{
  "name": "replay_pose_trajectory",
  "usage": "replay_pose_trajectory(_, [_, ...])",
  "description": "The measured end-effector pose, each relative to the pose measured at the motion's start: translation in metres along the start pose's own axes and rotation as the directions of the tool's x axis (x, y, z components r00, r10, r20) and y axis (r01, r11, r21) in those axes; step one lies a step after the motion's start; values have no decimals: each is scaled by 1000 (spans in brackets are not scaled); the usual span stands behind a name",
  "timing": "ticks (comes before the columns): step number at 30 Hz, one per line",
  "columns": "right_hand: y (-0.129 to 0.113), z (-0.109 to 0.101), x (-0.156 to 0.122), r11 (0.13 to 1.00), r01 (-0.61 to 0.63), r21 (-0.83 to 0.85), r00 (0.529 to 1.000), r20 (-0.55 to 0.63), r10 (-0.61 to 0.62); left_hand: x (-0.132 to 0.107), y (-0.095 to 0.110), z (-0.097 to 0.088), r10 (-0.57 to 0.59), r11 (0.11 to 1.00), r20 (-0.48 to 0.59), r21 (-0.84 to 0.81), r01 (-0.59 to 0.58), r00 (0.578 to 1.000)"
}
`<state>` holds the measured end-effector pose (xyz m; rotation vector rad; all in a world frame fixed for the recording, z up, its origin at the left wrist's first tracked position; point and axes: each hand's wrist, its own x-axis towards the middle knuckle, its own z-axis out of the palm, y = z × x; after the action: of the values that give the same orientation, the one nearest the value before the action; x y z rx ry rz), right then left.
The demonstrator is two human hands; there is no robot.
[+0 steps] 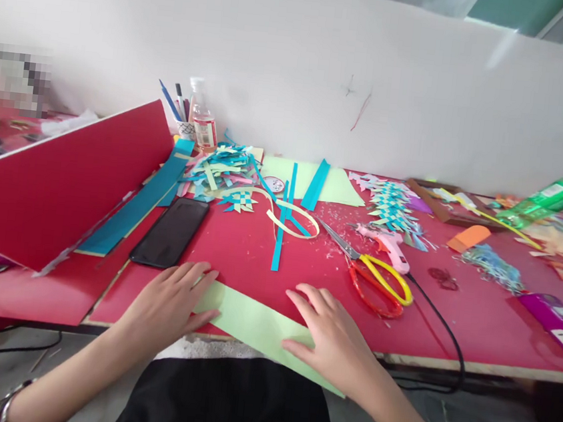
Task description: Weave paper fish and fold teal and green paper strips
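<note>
A pale green paper strip (254, 325) slants across the table's front edge, its right end reaching past the edge above my lap. My left hand (171, 303) lies on the strip's left end, thumb and fingers apart. Over the right part of the strip is my right hand (331, 337), with its fingers stretched out and its thumb spread over the paper. The palms hide parts of the strip. Ahead of the hands lie narrow blue strips (277, 247) and a curled cream strip (296, 233). Scissors (357, 256) with one yellow and one red handle rest open beyond my right hand.
A black phone (171, 233) lies left, beside a standing red board (78, 183). A pink glue gun (388, 246) with a black cord sits right of the scissors. Cut paper scraps (220, 171), a clear bottle (203, 119), a green bottle (555, 196) and a purple device (556, 324) surround the area.
</note>
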<state>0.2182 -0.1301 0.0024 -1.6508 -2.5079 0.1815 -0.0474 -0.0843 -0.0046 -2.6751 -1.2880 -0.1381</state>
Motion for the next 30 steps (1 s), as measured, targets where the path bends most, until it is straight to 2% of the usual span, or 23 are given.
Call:
replay_pose_trajectory(5, [-7,-7,6,995,-19,95,991,136,6,-3,-7,6,10,1000,-35,-3,-10,999])
replay_pose_trajectory(10, [-8,-13,9,992,24,126,993,110,-38,-6,-10,-2,6,1000,-37,24,-5,999])
replay_pose_trajectory(14, [-9,-22,18,976,53,210,993,90,-73,11,8,-14,88,984,-65,-149,-97,994])
replay_pose_trajectory(16, [-10,-28,26,968,90,232,993,58,-106,23,20,-19,155,956,-24,-248,-156,988])
replay_pose_trajectory(18, [-9,-33,33,968,119,221,992,22,-127,35,30,-23,166,947,-42,-272,-171,985])
replay_pose_trajectory(21, [-3,-37,41,973,123,198,992,-21,-121,47,34,-26,135,962,-85,-226,-151,987])
replay_pose_trajectory(24, [7,-36,44,969,100,224,995,-39,-94,51,31,-26,108,978,-71,-170,-118,992])
replay_pose_trajectory(30, [29,-25,46,964,23,266,993,109,-54,57,28,-10,114,990,55,-86,-109,992])
